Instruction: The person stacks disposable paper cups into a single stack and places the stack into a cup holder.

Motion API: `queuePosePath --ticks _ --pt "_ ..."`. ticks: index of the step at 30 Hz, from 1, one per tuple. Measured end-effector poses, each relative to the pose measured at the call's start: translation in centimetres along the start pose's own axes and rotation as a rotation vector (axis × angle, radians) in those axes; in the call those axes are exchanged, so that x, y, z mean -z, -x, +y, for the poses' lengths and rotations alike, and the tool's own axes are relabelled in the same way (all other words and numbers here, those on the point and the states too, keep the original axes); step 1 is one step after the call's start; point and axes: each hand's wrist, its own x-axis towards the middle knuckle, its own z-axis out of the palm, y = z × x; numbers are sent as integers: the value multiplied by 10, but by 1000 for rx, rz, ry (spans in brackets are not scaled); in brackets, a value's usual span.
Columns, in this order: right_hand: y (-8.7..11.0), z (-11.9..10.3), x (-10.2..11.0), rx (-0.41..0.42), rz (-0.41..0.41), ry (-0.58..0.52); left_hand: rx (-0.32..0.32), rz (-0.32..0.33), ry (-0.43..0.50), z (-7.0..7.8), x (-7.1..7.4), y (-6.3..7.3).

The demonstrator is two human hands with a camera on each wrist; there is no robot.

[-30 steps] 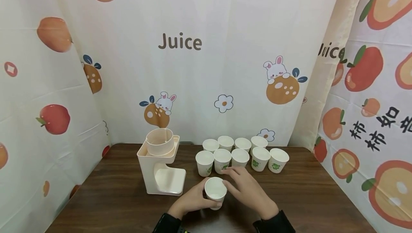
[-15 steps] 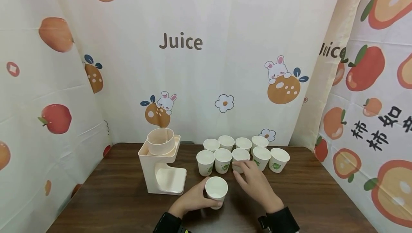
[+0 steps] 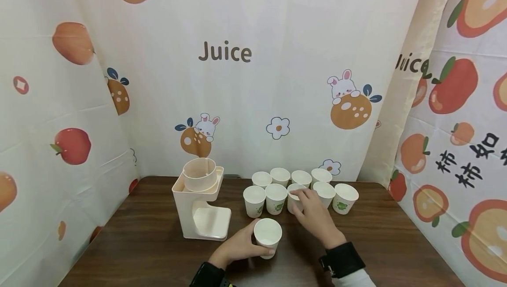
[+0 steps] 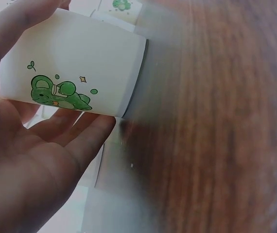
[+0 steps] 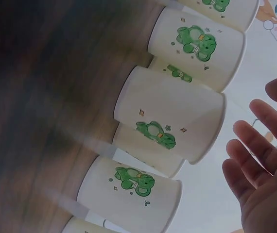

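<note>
My left hand (image 3: 240, 247) grips a white paper cup (image 3: 266, 245), thumb and fingers wrapped round its sides. In the left wrist view a green cartoon animal decorates this paper cup (image 4: 90, 53). My right hand (image 3: 318, 220) reaches over the middle of a front row of similar cups, fingertips overlapping one paper cup (image 3: 293, 204) in the head view. From the right wrist, the fingers of that hand (image 5: 269, 170) look spread and loosely bent, beside the cup rims and holding nothing. A printed paper cup (image 5: 170, 111) stands nearest to them.
More white cups stand in two close rows, including a front left cup (image 3: 254, 205) and a rightmost cup (image 3: 345, 201). Left of them is a cream juicer-like stand (image 3: 190, 216) with a round cup (image 3: 200, 177) on top. All rest on a dark wooden table (image 3: 138, 234) before a printed curtain (image 3: 245, 93).
My right hand has moved from beside the held cup away to the right and forward, over the front row of cups. The left hand keeps its cup in nearly the same place.
</note>
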Motion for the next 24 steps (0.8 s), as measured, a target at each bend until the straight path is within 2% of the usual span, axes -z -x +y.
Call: queuePosePath --ticks 8,24 --pt "-17 14 2 53 -64 29 7 5 -10 0 2 -2" --pt "-36 28 -2 26 -259 100 -23 -31 39 -3 1 0"
